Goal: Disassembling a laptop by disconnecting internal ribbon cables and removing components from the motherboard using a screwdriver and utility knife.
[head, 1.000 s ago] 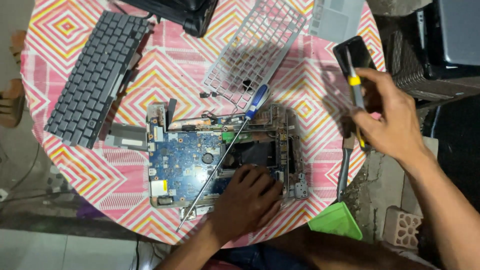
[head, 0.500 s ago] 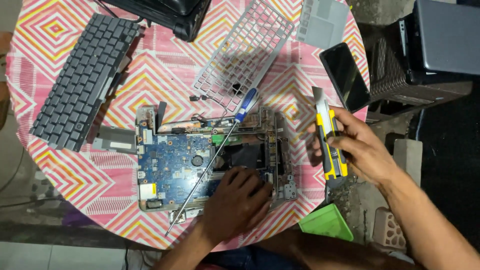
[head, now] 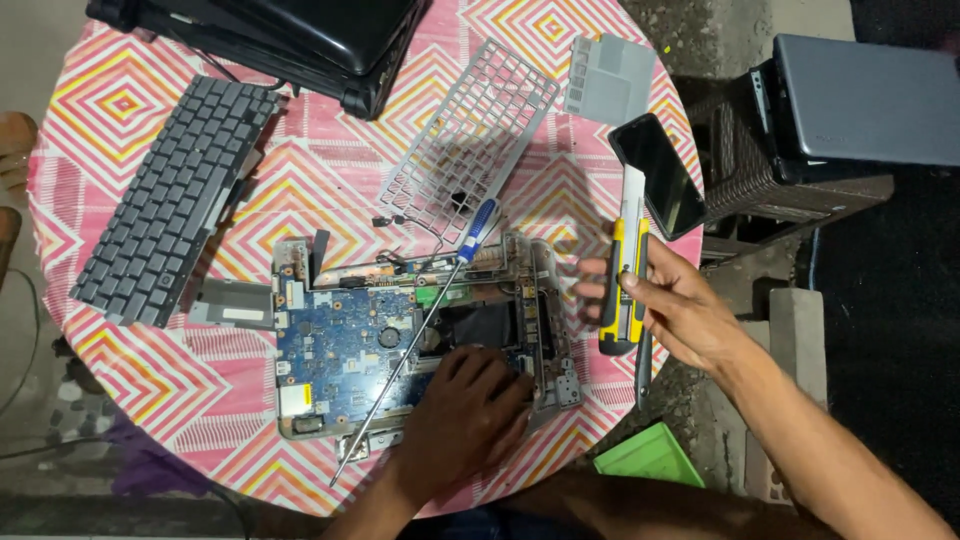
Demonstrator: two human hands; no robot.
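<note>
Opened laptop base (head: 420,340) on a round patterned table (head: 130,110).
Left hand (head: 470,420) presses flat on its near edge; right hand (head: 680,315), just right of it, grips a yellow utility knife (head: 622,270).

One head-worn camera looks almost straight down, fairly near, over the round table (head: 120,110); no second view.

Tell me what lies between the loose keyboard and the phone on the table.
In the head view, the grey key frame lies between the keyboard and the phone, on the patterned tablecloth; a screwdriver's blue handle sits just below it.
</note>
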